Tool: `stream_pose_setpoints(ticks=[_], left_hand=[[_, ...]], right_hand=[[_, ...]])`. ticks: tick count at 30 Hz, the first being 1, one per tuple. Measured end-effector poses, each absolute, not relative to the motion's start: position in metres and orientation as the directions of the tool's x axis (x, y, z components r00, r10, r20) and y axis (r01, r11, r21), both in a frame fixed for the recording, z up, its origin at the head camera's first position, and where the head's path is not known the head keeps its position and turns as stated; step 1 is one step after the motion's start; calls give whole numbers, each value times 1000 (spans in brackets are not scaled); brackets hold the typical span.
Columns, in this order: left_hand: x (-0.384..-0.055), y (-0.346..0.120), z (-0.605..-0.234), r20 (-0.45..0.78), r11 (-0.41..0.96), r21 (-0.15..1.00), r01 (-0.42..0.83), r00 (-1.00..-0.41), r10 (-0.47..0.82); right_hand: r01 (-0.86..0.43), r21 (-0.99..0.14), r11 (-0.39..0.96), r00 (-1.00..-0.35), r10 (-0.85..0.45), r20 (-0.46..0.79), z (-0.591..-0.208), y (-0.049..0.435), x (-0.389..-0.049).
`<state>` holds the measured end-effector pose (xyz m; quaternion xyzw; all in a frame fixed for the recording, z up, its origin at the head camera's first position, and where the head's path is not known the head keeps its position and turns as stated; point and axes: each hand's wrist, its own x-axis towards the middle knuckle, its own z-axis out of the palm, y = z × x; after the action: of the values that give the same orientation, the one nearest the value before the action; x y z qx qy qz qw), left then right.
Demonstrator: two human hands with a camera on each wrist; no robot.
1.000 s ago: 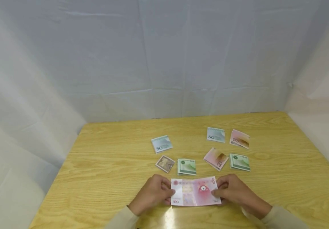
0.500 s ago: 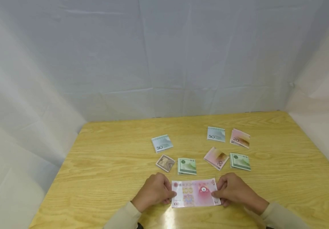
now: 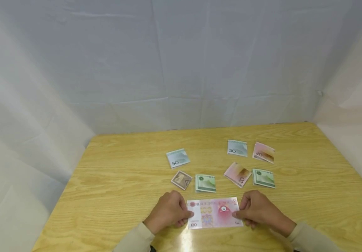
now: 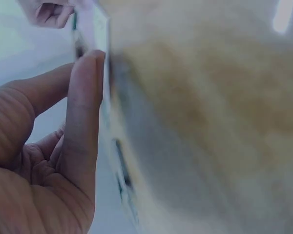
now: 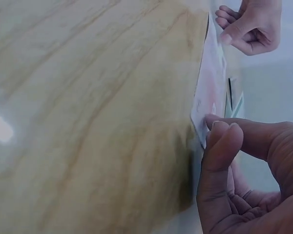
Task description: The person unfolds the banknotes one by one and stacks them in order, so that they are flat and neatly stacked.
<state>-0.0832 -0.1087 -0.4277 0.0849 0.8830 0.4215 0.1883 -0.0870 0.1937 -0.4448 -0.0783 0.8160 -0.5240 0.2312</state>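
Your left hand and right hand pinch opposite ends of the pink 100 note, opened out before you at the desk; seven notes beyond look unopened (folded, apparently).

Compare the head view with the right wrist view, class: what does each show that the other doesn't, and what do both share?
Only the head view: readable numbers on the folded 50 notes and folded 20 notes, plus the sleeves.
Only the right wrist view: the palm side of the right hand, close up.
Both: the pink note, right hand and left hand at its opposite ends, and the wooden table.
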Motion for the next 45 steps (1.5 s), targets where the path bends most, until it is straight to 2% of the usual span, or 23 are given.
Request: stream_pose_setpoints(ticks=[5,10,17,23,28,37,42,45], left_hand=[[-93,-123,-420,-248,561,827,-27,-914,322],[-116,-146,-413,-280,456,879,-139,-925,257],[-147,-167,-411,-296,314,915,-253,-950,98],[-171,-174,-422,-326,214,927,-309,-944,48],[-186,-173,-432,-365,144,922,-360,-931,13],[-202,-162,-439,-373,129,921,-367,-927,26],[-208,-156,-440,-389,106,916,-386,-921,14],[-210,-152,-441,-395,107,914,-392,-919,5]], right_hand=[[25,-899,437,-884,-410,-225,-438,188,-98],[-14,-899,438,-898,-401,-181,-424,175,-120],[94,-923,373,-910,-344,-232,-416,151,-159],[198,-940,277,-903,-321,-284,-416,131,-191],[228,-932,282,-903,-298,-311,-421,114,-212],[297,-929,222,-894,-276,-352,-425,86,-228],[305,-936,173,-880,-325,-347,-426,77,-232],[336,-929,157,-877,-309,-369,-426,73,-235]])
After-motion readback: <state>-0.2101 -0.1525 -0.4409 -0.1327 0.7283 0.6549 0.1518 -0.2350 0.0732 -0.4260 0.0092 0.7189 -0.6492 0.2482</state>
